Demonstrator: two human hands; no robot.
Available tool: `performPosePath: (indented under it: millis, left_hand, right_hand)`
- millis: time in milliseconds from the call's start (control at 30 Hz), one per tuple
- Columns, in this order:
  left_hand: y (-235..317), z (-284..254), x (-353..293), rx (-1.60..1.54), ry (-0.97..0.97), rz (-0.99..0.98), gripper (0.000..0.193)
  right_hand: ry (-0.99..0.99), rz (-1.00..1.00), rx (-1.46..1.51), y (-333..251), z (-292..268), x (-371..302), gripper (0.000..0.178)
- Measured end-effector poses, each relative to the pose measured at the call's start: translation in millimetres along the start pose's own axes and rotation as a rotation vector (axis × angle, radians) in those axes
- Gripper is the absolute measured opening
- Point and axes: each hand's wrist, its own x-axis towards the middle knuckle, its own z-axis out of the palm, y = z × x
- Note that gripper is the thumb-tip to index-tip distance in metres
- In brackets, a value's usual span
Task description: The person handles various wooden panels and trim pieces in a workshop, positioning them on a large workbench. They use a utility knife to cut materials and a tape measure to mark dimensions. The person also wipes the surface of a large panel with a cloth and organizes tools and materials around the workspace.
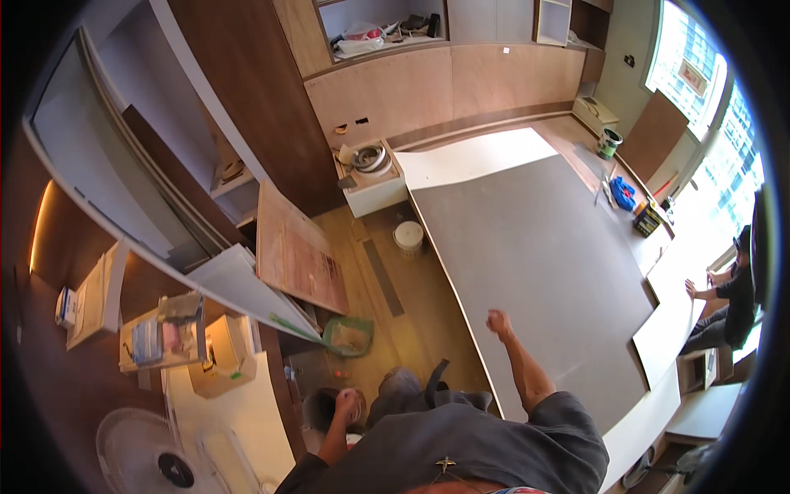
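My right hand (497, 323) is closed like a fist over the left part of a large grey sheet (543, 247). Anything inside its fingers is too small to make out, and I cannot tell whether it touches the sheet. Low at my left side, my left hand (349, 403) has its fingers curled, and what they hold, if anything, is hidden. Beside that hand stands a dark bucket (317, 412). The grey sheet lies flat, with a white sheet (485, 160) showing beyond its far edge.
A white bucket (408, 237) and a green tray (347, 336) stand on the wooden floor. A reddish board (300, 251) leans at the left. Front left are a fan (156, 457) and boxes (222, 358). Another person (728, 292) works by the window at a white panel (671, 325).
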Motion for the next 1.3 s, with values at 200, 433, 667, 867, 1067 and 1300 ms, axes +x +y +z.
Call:
performPosePath:
  millis: [200,433,667,867,1067,1300]
  left_hand:
    - [42.9,-28.1,90.6,0.343,-0.094,0.042,0.008]
    - [174.9,-12.0,268.3,0.388,-0.029,0.419,0.014]
    - [357.1,21.4,374.7,0.159,0.202,0.391,0.02]
    - [413.0,29.4,437.3,0.339,0.358,0.195,0.023]
    - [482.4,41.5,460.9,0.269,0.209,0.073,0.021]
    - [543.7,59.3,479.0,-0.134,0.594,-0.04,0.012]
  right_hand:
    - [-0.231,-0.164,0.378,-251.0,79.9,159.2,0.035]
    - [-0.466,-0.051,0.161,-351.5,163.9,297.8,0.034]
    - [-0.647,-0.121,0.186,-453.6,199.5,482.1,0.031]
    - [-0.384,-0.725,0.092,-671.0,247.2,659.2,0.031]
    - [-0.044,-1.142,0.132,-927.0,260.6,775.3,0.027]
    - [0.257,-1.448,-0.113,-1144.8,286.8,875.0,0.027]
